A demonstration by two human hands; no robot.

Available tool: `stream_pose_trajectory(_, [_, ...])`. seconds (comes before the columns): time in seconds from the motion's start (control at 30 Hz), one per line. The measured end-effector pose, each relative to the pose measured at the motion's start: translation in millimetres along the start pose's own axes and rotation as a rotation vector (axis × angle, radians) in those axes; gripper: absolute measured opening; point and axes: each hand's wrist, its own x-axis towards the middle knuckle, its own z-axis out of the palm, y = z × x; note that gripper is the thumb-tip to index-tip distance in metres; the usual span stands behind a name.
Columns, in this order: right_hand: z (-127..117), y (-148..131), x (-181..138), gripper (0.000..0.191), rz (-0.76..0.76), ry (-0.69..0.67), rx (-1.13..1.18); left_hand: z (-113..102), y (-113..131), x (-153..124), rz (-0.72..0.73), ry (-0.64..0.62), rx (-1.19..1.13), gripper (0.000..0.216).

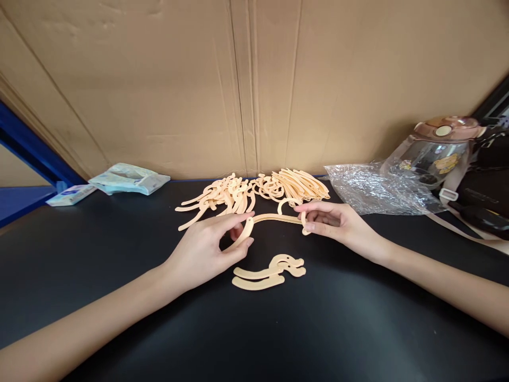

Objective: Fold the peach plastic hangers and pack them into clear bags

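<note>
My left hand (212, 239) pinches a curved beige plastic hanger arm (243, 233) between thumb and fingers. My right hand (338, 225) is closed on a small curved beige hanger piece (304, 220). Between the hands runs a grooved beige hanger bar (274, 217), with a hook (283, 206) curving up behind it. The bar meets the pieces in both hands, but whether they are joined I cannot tell. Nearer to me, two more beige hanger parts (258, 284) lie partly overlapping on the black table (254, 339), their curled ends to the right.
Behind the hands are a loose pile of beige hanger parts (226, 193) and a stack of slim arms (304, 184). Tissue packs (129, 179) lie at the back left. At right are crumpled clear plastic (366, 188), a strapped bottle (441, 148) and a dark bag (487, 183). Cardboard (199, 90) walls the back.
</note>
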Motion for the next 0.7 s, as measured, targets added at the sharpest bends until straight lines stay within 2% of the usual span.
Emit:
stream_pose_trajectory(0.17, [3.2, 0.8, 0.1, 0.051, 0.014, -0.054, 0.066, -1.7, 6.4, -3.4, 0.289, 0.065, 0.246, 0.032])
stream_pose_trajectory(0.33, [7.0, -2.5, -1.5, 0.035, 0.089, -0.110, 0.271, -0.1, 10.7, -5.4, 0.508, 0.124, 0.450, 0.029])
stream_pose_trajectory(0.5, [4.6, 0.9, -1.3, 0.016, 0.087, -0.157, 0.289, 2.3, 6.2, -2.9, 0.463, 0.063, 0.317, 0.026])
stream_pose_trajectory(0.7, [7.9, -3.3, -1.3, 0.019, 0.126, -0.134, 0.320, 6.1, 4.1, 0.8, 0.357, -0.077, 0.074, 0.031])
